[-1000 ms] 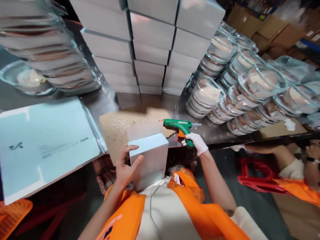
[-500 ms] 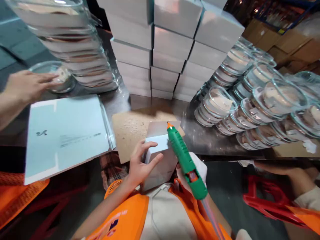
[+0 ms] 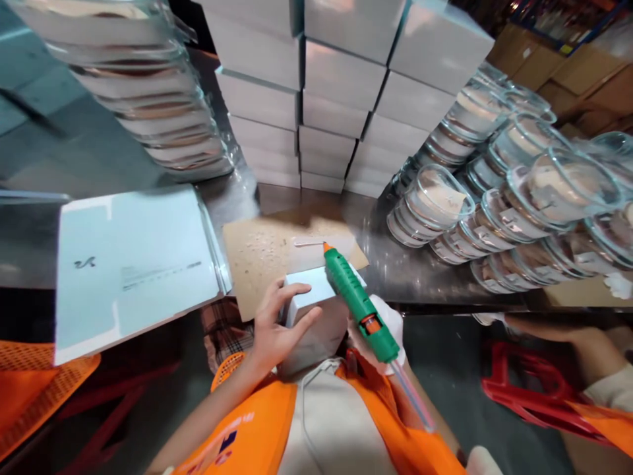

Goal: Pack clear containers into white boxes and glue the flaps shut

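My bare left hand point(image 3: 277, 330) grips the left side of a small white box point(image 3: 311, 316) held against my chest at the table's front edge. My right hand point(image 3: 380, 336), in a white glove, holds a green glue gun point(image 3: 359, 303) with an orange nozzle. The nozzle tip touches the box's open lid flap point(image 3: 321, 251), where a thin line of glue shows. A clear glue stick pokes out behind the gun. The box rests partly over a brown cardboard sheet point(image 3: 257, 254).
A stack of flat white box blanks point(image 3: 133, 264) lies at left. Closed white boxes point(image 3: 341, 99) are piled at the back. Stacks of glass bowls point(image 3: 514, 191) fill the right, and more glassware point(image 3: 133, 99) the upper left. Another person's arm point(image 3: 558, 330) and a red stool point(image 3: 524, 389) are at right.
My right hand swung the glue gun from the table beside the box onto the lid flap and drew its tip leftward. A hand at the far left has gone, along with the bowl it touched.
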`<state>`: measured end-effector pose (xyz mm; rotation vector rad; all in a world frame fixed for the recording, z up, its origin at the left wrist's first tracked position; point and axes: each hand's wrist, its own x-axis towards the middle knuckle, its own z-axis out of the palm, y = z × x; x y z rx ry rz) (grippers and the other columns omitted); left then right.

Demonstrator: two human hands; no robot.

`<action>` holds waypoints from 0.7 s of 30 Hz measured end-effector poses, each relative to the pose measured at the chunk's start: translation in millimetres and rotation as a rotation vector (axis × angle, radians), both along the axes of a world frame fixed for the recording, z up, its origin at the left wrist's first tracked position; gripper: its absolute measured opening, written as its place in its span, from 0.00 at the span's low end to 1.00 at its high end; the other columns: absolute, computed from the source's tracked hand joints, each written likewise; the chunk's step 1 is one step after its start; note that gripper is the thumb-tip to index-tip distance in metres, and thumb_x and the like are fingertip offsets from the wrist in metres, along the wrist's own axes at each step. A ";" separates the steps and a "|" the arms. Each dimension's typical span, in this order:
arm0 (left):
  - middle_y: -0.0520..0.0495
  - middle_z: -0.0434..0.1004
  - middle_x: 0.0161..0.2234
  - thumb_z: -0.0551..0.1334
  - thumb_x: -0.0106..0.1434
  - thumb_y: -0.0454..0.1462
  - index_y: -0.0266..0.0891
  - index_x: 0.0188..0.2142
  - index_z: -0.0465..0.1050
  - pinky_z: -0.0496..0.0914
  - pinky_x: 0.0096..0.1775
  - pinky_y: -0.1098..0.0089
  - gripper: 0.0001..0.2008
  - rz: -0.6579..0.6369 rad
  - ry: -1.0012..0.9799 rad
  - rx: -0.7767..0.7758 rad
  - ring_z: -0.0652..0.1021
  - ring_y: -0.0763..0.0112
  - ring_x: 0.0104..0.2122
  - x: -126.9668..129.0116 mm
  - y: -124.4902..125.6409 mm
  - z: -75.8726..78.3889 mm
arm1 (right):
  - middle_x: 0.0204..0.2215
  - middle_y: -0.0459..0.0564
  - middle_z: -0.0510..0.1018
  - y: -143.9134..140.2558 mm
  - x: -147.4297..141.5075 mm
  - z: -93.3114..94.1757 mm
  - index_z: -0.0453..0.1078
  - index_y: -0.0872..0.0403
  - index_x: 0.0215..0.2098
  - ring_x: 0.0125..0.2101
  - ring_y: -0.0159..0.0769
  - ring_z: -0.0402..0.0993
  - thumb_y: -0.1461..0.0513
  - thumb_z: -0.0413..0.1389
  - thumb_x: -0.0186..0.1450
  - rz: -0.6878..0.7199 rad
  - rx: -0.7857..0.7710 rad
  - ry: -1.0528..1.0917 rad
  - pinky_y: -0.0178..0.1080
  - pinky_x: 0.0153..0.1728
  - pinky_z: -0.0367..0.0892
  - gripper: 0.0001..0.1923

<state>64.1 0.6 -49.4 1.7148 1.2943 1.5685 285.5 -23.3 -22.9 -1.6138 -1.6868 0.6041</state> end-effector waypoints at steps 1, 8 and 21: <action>0.46 0.82 0.44 0.72 0.65 0.44 0.45 0.46 0.80 0.73 0.51 0.63 0.12 0.013 0.003 -0.020 0.79 0.60 0.49 -2.8 -0.8 -1.6 | 0.25 0.47 0.78 -0.7 6.0 -0.6 0.72 0.49 0.28 0.26 0.40 0.76 0.52 0.67 0.59 -0.047 -0.004 0.045 0.42 0.32 0.75 0.12; 0.46 0.81 0.45 0.72 0.64 0.47 0.44 0.45 0.81 0.72 0.53 0.64 0.14 0.061 -0.054 -0.125 0.79 0.60 0.50 -17.4 -2.2 -14.6 | 0.25 0.50 0.82 29.7 27.1 -18.1 0.77 0.51 0.34 0.22 0.40 0.74 0.39 0.63 0.58 -0.289 -0.274 0.356 0.43 0.25 0.73 0.25; 0.47 0.80 0.42 0.71 0.65 0.50 0.45 0.44 0.78 0.73 0.51 0.64 0.15 -0.024 -0.116 -0.051 0.79 0.61 0.48 -21.1 6.4 -13.1 | 0.37 0.53 0.86 83.5 27.6 9.9 0.80 0.51 0.38 0.43 0.44 0.82 0.47 0.65 0.63 -0.316 -0.263 0.260 0.40 0.45 0.75 0.17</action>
